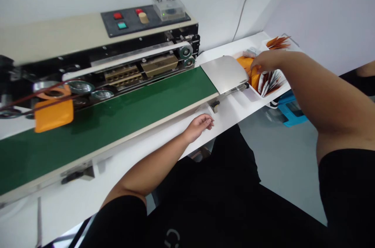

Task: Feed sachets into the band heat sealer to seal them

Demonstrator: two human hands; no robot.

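My right hand (266,61) is at the white tray on the right, its fingers closed on the edge of an orange packet (255,79). Other packets stand beside it, some showing white and printed faces (270,83). Loosely curled and with nothing visible in it, my left hand (200,127) is over the white table in front of the conveyor. Far to the left, another orange packet (54,115) hangs upright at the side of the band sealing machine (159,65), above the green belt (140,107).
A metal plate (224,74) extends the belt's right end towards the tray. The machine's control panel (129,19) carries coloured buttons, a knob and a clear cover. More orange packets (278,43) stand at the back right. A blue stool (291,111) is below the table (193,148).
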